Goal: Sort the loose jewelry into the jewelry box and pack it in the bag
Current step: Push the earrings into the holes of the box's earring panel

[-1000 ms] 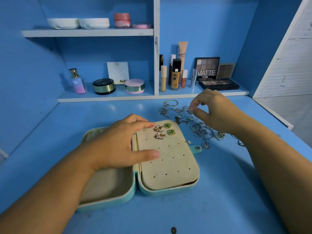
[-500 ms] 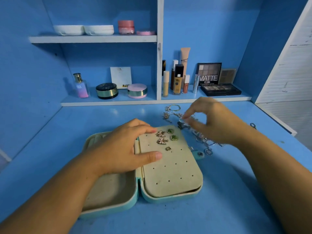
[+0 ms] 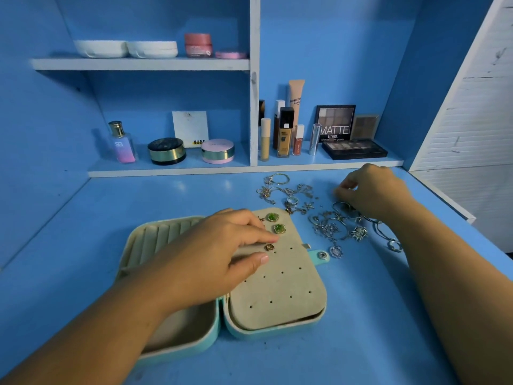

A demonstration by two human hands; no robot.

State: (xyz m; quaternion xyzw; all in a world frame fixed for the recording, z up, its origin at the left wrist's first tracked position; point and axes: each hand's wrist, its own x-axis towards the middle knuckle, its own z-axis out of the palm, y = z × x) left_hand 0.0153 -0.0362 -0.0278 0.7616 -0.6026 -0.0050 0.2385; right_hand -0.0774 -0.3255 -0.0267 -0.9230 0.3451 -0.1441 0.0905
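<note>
The mint jewelry box (image 3: 277, 326) lies open on the blue desk, its beige earring panel on the right half. Two green earrings (image 3: 276, 223) and a small gold one (image 3: 269, 247) sit on the panel. My left hand (image 3: 211, 254) rests on the panel's left side, fingers straight and thumb out, covering other earrings. Loose silver and gold jewelry (image 3: 330, 226) is scattered behind and right of the box. My right hand (image 3: 374, 190) hovers at the pile's far right, fingertips pinched on a small piece. No bag is in view.
A low shelf (image 3: 244, 169) behind the desk holds a perfume bottle (image 3: 122, 143), compacts, tubes and eyeshadow palettes (image 3: 352, 150). An upper shelf carries white dishes and a pink jar. The desk's right edge (image 3: 449, 201) is close to my right arm.
A small gold earring has appeared on the panel. My right hand moved from the middle of the pile to its far right. My left fingers slid further onto the panel.
</note>
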